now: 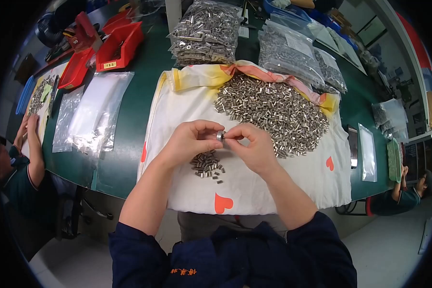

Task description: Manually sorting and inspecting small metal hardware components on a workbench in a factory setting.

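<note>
Both my hands meet over a white cloth (177, 115) printed with red hearts. Between the thumb and fingers of my left hand (189, 141) is a small shiny metal ring (220, 136). My right hand (253, 146) pinches at the ring's right side; whether a smaller piece is between those fingertips I cannot make out. Under my left hand lies a small heap of short metal cylinders (207, 164), partly hidden by the hand. A much larger pile of the same sort of cylinders (278, 110) spreads beyond my right hand.
Clear bags of metal parts (205, 33) stand at the back, with more bags (290, 53) to their right. Red bins (119, 45) and flat plastic bags (93, 113) lie left. A phone (353, 146) rests right of the cloth. Co-workers sit at both sides.
</note>
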The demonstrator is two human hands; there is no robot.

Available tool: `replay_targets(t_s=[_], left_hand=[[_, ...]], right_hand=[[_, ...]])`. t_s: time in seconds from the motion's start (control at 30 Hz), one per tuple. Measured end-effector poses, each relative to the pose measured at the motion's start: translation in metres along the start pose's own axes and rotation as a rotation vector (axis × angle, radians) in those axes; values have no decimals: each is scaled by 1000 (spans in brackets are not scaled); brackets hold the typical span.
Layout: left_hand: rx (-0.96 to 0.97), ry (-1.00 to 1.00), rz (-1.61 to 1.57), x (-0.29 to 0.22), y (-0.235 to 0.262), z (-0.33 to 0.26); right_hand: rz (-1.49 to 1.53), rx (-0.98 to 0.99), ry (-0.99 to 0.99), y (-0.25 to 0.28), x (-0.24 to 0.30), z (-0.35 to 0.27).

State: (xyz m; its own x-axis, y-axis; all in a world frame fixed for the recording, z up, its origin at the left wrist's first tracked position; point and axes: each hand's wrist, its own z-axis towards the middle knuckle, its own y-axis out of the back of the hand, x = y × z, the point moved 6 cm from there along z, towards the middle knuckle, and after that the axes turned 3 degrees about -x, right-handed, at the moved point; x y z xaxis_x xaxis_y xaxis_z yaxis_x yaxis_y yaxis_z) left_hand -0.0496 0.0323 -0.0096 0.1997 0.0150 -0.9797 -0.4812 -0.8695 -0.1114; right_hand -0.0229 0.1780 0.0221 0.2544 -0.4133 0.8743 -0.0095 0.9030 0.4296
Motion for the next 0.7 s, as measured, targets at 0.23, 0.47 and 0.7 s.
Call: replay_targets(t_s=[0.23,0.47,0.7], left_hand=[[-64,-3,51,-3,0,-4],[-33,0,60,-7,-2,-4],[8,-15,214,-5,-6,-3]], right_hand=[[-307,-151,305,-4,23,-5],[-13,41,-56,-3,-2,2],[-407,-228,66,35,-14,13]])
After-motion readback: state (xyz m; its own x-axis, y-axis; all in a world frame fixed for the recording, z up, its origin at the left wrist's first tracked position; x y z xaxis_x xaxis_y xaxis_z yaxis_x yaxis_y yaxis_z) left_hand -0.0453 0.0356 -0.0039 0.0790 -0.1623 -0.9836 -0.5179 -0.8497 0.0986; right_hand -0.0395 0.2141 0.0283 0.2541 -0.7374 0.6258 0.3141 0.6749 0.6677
